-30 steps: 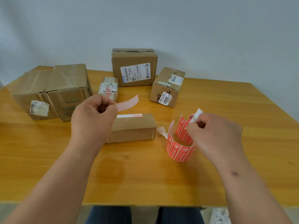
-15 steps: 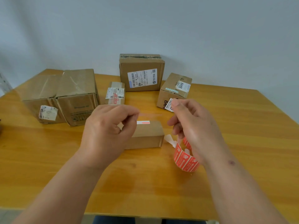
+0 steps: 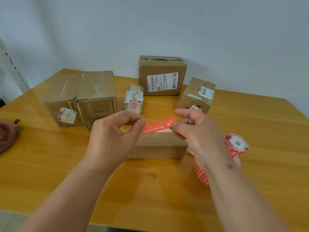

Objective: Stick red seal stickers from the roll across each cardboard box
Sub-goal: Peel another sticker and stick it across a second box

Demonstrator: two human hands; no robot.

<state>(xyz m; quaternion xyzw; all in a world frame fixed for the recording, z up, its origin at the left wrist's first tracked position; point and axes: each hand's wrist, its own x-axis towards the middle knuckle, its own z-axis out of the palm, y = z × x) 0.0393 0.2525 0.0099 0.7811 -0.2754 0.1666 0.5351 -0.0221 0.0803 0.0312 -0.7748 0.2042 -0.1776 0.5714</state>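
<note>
Here, at the centre of the frame, the two hands hold one red seal sticker (image 3: 158, 126) stretched between them. The left hand (image 3: 113, 139) pinches the sticker's left end between thumb and forefinger, its other fingers curled. The right hand (image 3: 199, 133) pinches the right end the same way, with its forefinger raised above. The sticker tilts slightly, its right end higher, printed face towards the camera. It sits over the top of a low cardboard box (image 3: 160, 146) lying on the worktop (image 3: 50, 173) just behind the hands; whether it touches the box cannot be told.

The sticker roll (image 3: 236, 145) lies at the right of the frame, beside the right wrist, with a loose red strip (image 3: 202, 175) showing below the forearm.

Further back stand more boxes: two large ones (image 3: 78, 97) side by side at the left, a small labelled one (image 3: 133, 99) in the middle, a tall box with a shipping label (image 3: 162, 76) against the wall, and a box marked BAHA (image 3: 197, 94) at the right. At the far left edge lies a blurred dark reddish object (image 3: 7, 133).
</note>
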